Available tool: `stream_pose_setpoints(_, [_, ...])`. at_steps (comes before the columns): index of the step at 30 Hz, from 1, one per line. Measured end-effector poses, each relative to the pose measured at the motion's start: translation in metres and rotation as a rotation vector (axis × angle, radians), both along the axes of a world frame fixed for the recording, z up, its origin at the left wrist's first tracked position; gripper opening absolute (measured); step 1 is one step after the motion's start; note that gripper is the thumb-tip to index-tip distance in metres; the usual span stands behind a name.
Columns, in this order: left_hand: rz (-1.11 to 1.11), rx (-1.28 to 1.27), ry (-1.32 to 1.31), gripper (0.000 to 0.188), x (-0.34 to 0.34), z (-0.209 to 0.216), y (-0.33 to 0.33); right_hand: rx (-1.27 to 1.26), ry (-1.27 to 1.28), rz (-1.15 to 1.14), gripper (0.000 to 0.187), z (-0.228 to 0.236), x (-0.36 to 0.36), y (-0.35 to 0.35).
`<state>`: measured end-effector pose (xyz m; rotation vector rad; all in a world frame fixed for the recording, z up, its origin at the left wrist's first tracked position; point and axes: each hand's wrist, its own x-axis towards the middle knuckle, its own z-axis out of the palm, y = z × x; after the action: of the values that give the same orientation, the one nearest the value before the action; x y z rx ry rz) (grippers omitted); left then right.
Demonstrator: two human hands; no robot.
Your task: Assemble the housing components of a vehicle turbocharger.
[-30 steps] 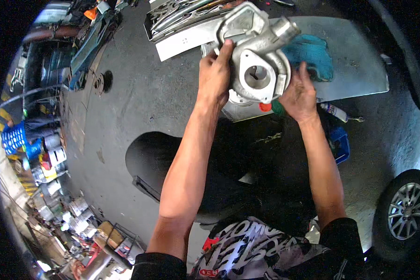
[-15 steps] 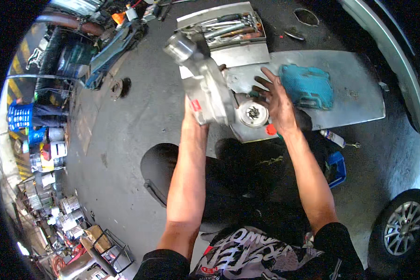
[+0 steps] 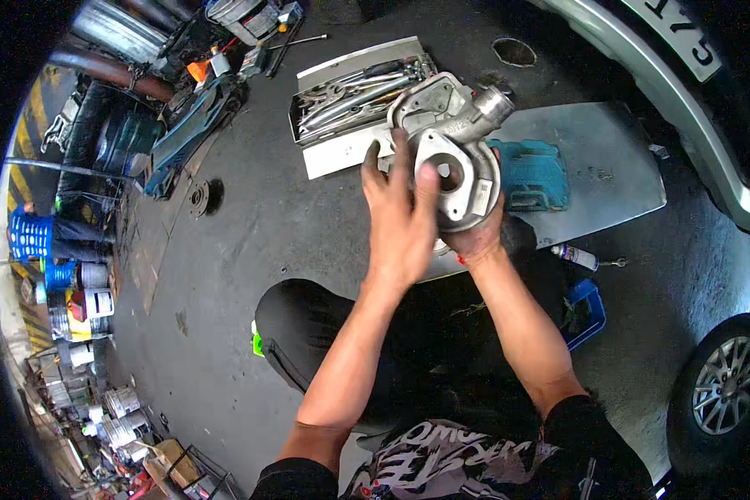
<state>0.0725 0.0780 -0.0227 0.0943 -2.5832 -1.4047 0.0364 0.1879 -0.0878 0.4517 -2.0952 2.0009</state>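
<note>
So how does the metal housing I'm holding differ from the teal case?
The metal housing is silvery, the teal case blue-green. The housing is rounded, with a pipe-like outlet; the case is flatter and boxy. The housing is held in your right hand, while the case lies on the grey panel.

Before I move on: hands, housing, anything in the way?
Right hand holds the housing from its right. Left hand in front, fingers spread, contact unclear. Housing partly hides the toolbox and teal case.
</note>
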Motion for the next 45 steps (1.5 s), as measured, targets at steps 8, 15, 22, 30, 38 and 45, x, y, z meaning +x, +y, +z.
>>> stream_pose_setpoints(8, [0.152,0.698,0.228,0.065,-0.019,0.005,-0.012,-0.843,-0.520,0.412,0.062,0.044,-0.014,-0.014])
stream_pose_setpoints(15, [0.148,1.183,0.315,0.065,-0.006,0.025,-0.057,-0.114,-0.619,-0.093,0.052,-0.068,-0.080,0.065])
stream_pose_setpoints(22, [0.249,1.171,0.236,0.064,-0.024,-0.023,-0.094,0.052,-1.325,0.161,0.078,-0.243,-0.017,0.073])
stream_pose_setpoints(30, [0.633,0.651,-0.129,0.053,-0.069,-0.138,-0.116,-0.006,-1.309,0.321,0.064,-0.252,-0.002,0.061])
stream_pose_setpoints(38, [-0.052,-0.372,-0.230,0.079,-0.143,-0.185,-0.066,0.372,-0.936,0.249,0.043,-0.275,0.000,0.063])
stream_pose_setpoints(45, [-0.335,-0.739,-0.093,0.086,-0.169,-0.243,-0.069,0.051,-1.246,0.307,0.043,-0.251,-0.003,0.065])
